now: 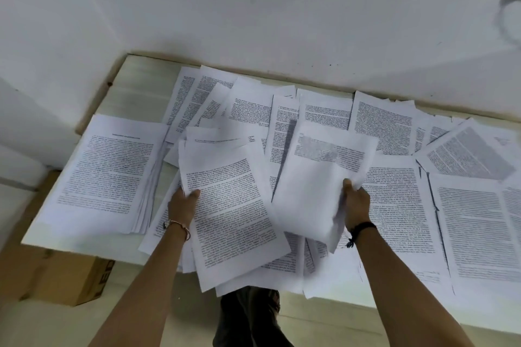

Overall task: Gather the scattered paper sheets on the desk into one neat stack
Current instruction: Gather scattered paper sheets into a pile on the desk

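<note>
Printed paper sheets lie scattered and overlapping over most of the pale desk (135, 76). My left hand (182, 204) grips the left edge of a loose bundle of sheets (234, 205) held over the desk's middle, thumb on top. My right hand (356, 203) pinches the right edge of a single sheet (315, 177), lifted and curling, mostly blank with a few text lines near its top. A squared stack of sheets (107, 172) rests at the desk's left end. More loose sheets (473, 222) cover the right side.
The desk stands against a white wall (253, 8), in a corner at the left. A brown cardboard box (67, 276) sits on the floor beneath the desk's left end. Dark-clothed legs (248, 315) show below the front edge.
</note>
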Tool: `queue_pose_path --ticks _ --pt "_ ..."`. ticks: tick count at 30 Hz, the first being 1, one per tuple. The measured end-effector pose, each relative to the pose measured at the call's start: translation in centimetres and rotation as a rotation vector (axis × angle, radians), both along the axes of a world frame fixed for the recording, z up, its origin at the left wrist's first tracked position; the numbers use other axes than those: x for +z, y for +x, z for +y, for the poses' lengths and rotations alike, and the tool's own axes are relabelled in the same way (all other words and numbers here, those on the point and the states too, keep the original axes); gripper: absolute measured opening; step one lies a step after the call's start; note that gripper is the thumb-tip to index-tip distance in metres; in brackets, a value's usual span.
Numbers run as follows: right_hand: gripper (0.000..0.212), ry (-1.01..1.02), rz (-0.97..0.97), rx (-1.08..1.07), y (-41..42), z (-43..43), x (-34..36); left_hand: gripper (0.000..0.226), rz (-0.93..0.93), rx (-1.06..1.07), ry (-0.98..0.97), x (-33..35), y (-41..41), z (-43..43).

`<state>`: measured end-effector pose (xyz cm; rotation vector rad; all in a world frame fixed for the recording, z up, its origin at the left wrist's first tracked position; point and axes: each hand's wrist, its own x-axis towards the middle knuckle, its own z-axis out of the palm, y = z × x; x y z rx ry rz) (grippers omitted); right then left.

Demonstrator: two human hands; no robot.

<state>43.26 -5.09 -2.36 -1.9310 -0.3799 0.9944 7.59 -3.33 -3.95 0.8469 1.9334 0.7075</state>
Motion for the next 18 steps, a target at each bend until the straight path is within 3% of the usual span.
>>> queue_pose_path --ticks 8,12,15,18 --pt "0.014 0.107 0.184 -0.003 -2.1 3.2 0.1 0.035 0.061 -0.050 -0.042 -0.2 -0.8 0.6" --pt "0.028 0.081 -0.141 0.119 -4.8 3.9 0.4 0.036 -0.053 -0.086 -0.080 -0.3 -1.4 0.8" --pt "0.035 0.098 -0.372 0.297 -8.1 3.0 0.7 0.037 -0.322 -0.004 -0.084 0.3 -1.5 0.7" --pt "0.029 0.111 -0.444 0.475 -10.9 2.0 -0.9 0.045 -0.530 0.094 -0.114 1.6 -1.2 0.3"
